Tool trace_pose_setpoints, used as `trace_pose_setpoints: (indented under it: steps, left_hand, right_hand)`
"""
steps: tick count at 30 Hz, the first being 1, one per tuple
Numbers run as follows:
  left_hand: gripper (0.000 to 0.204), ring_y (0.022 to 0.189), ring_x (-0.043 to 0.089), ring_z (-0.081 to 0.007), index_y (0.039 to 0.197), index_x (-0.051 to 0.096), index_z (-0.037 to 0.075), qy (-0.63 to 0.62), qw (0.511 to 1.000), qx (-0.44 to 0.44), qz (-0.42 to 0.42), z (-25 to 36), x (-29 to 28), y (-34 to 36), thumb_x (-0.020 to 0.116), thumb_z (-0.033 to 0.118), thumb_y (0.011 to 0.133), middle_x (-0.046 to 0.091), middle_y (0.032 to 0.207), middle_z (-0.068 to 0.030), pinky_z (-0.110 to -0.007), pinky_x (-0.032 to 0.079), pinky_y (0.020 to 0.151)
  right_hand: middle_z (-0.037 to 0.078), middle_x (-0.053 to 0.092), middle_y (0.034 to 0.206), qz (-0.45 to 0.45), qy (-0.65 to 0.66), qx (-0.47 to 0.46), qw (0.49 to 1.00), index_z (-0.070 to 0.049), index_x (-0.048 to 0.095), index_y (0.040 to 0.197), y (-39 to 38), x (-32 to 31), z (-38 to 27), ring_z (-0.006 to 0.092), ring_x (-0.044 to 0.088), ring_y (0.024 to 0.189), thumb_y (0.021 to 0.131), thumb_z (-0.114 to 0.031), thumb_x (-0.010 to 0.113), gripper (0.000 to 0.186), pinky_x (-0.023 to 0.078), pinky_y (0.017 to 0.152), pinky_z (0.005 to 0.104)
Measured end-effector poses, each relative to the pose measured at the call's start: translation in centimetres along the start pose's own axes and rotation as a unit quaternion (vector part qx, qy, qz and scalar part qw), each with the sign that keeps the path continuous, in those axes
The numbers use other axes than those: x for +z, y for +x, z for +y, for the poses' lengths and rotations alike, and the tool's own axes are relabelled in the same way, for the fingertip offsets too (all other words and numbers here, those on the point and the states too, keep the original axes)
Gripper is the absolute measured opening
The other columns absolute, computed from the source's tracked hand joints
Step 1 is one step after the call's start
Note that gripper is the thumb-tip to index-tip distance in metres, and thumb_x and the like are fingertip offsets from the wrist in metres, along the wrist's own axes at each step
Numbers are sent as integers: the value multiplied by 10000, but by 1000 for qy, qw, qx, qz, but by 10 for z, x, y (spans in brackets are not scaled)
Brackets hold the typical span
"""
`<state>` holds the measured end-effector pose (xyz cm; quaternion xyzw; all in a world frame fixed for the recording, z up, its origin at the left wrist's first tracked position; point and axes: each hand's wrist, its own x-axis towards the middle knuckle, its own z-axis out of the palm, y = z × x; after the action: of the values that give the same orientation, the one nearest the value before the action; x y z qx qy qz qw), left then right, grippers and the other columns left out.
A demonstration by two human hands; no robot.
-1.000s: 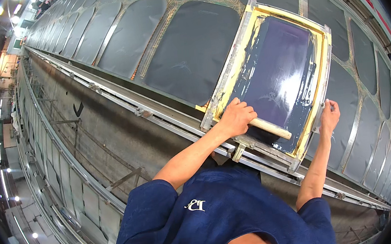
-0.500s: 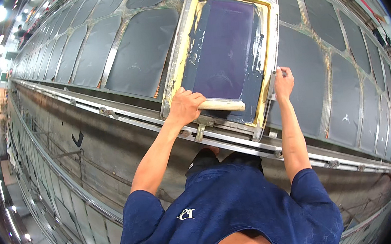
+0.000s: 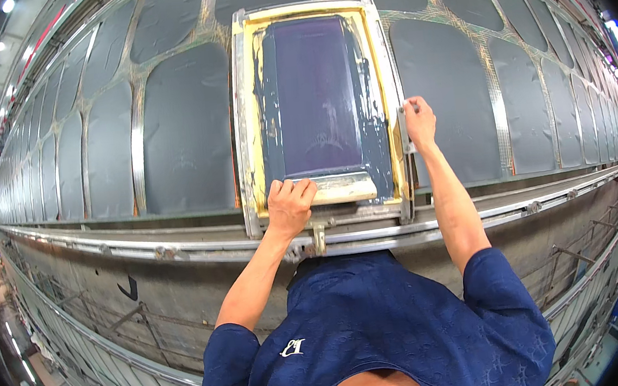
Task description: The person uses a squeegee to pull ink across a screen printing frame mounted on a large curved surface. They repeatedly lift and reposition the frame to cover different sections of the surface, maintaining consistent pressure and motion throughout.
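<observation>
A screen printing frame (image 3: 245,136) with silver rails and yellow tape along its inner edges lies across dark panels on a long table. Its mesh (image 3: 314,96) shows a purple-blue middle with dark ink smears at the sides. My left hand (image 3: 292,206) is closed on the left end of a pale squeegee (image 3: 342,187), which lies crosswise at the near end of the mesh. At the frame's right rail, my right hand (image 3: 420,123) has its fingers curled onto the edge, beside a small metal fitting. The fingers partly hide what they grip there.
Rows of dark rounded panels (image 3: 188,130) cover the table on both sides. A metal rail (image 3: 203,249) with clamps runs along the near edge, and a bracket (image 3: 319,238) under the frame meets it. Below is a grey side wall (image 3: 185,294) with thin bars.
The view has turned, so the frame and table edge now look straight instead of slanted. Both hands keep their holds, and the squeegee remains at the near end.
</observation>
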<state>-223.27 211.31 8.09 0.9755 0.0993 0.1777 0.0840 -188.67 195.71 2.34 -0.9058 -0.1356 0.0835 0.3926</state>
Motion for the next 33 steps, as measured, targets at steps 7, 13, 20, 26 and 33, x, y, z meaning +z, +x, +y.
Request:
trace_pose_setpoints:
  steps: [7,13,20,26,33]
  left_hand:
    - [300,829,602,-214,958,711,147,29,999,14,17,-126,52,154,665,13,693,694,977,14,-398,413,812]
    - [329,840,664,-280,955,753,139,-10,999,36,2,-231,89,310,767,50,638,744,924,-45,-430,477,810]
    - [401,914,716,-361,1042,798,165,-56,966,-132,-216,-260,55,409,896,327,689,764,906,-133,-475,557,831]
    - [476,924,722,-358,1057,793,180,-67,961,-127,-236,-282,83,418,928,348,632,773,919,-124,-456,561,842]
    - [407,913,716,-357,1020,784,164,-43,975,-71,-206,-237,68,349,877,345,668,762,934,-128,-467,556,827]
  right_hand:
    - [175,736,832,-167,-144,40,974,-117,729,1105,15,-34,-39,352,726,833,910,-301,685,272,549,772,459]
    - [182,723,1132,-154,-72,-254,952,-83,708,1226,131,-7,-100,373,666,1097,879,-364,763,450,522,962,463]
    - [163,751,970,-293,-288,-373,832,-72,739,1110,265,97,-248,364,704,981,763,-428,817,502,518,961,482]
    - [179,753,876,-304,-286,-362,834,-56,757,1028,295,147,-224,370,735,886,710,-400,852,478,585,777,456]
    - [152,746,805,-270,-323,-365,830,-102,779,949,216,128,-189,366,730,791,709,-389,837,378,586,768,461]
